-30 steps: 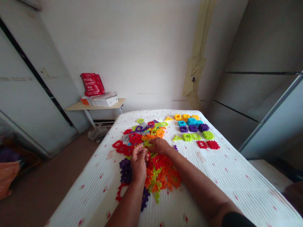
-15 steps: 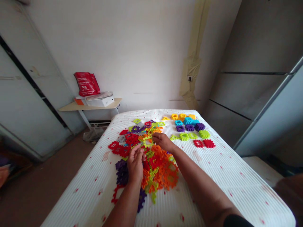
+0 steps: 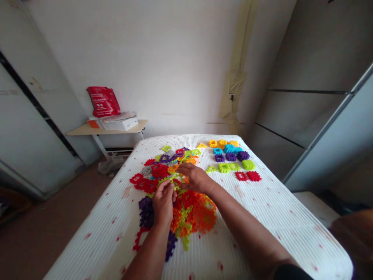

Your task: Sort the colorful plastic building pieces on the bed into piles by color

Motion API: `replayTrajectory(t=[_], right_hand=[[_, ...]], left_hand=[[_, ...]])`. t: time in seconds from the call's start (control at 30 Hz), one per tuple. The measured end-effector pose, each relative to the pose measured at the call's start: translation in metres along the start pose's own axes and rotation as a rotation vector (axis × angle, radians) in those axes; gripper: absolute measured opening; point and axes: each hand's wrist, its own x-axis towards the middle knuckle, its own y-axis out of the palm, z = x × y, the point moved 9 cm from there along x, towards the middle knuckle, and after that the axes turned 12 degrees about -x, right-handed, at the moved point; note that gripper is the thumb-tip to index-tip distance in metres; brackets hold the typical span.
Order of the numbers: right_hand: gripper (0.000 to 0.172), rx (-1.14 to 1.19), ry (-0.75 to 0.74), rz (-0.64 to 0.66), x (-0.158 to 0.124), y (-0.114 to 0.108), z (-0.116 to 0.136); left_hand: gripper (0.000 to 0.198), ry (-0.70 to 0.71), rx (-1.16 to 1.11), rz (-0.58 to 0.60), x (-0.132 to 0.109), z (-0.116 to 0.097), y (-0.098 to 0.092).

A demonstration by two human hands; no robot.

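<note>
My left hand [image 3: 163,202] is closed in a pinch at the near side of a lime-green toothed plastic building piece [image 3: 172,180], above the middle of a mixed pile. My right hand [image 3: 195,179] hovers just to the right, its fingers and thumb apart, partly hiding the pile. Beneath and around both hands lie interlocking pieces: red ones [image 3: 140,181] to the left, purple ones [image 3: 146,212] beside my left wrist, and orange ones [image 3: 204,214] near my right forearm.
Sorted pieces stand in rows at the right: yellow [image 3: 212,143], blue [image 3: 229,148], purple [image 3: 243,156], green [image 3: 248,165] and red [image 3: 254,176]. They lie on a white quilted cover [image 3: 250,217]. A side table [image 3: 84,130] bearing a red bag [image 3: 103,102] stands back left.
The lime-green piece has shifted left, to my left hand. My right hand has moved slightly left and its fingers have spread off the piece. The view has turned a little.
</note>
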Motion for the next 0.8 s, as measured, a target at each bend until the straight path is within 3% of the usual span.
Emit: replayTrajectory(t=[0.17, 0.37, 0.47, 0.63, 0.73, 0.8], right_hand=[[0.041, -0.26, -0.046, 0.134, -0.005, 0.008, 0.021], [0.041, -0.234, -0.024, 0.13, -0.009, -0.002, 0.013], [0.047, -0.169, 0.101, 0.098, -0.021, -0.028, -0.025], [0.052, -0.294, 0.381, 0.105, -0.067, -0.074, -0.117], [0.051, -0.41, 0.529, 0.206, -0.093, -0.082, -0.164], [0.051, -0.435, 0.562, 0.295, -0.102, -0.074, -0.183]], left_hand=[[0.034, -0.014, 0.013, 0.007, 0.001, 0.002, 0.0], [0.029, -0.01, 0.057, 0.06, -0.003, -0.003, 0.007], [0.031, 0.015, 0.073, 0.057, -0.005, -0.007, 0.01], [0.03, 0.008, 0.068, 0.052, -0.005, -0.005, 0.01], [0.029, 0.009, 0.07, 0.053, -0.004, -0.004, 0.01], [0.029, 0.012, 0.067, 0.049, -0.004, -0.004, 0.009]])
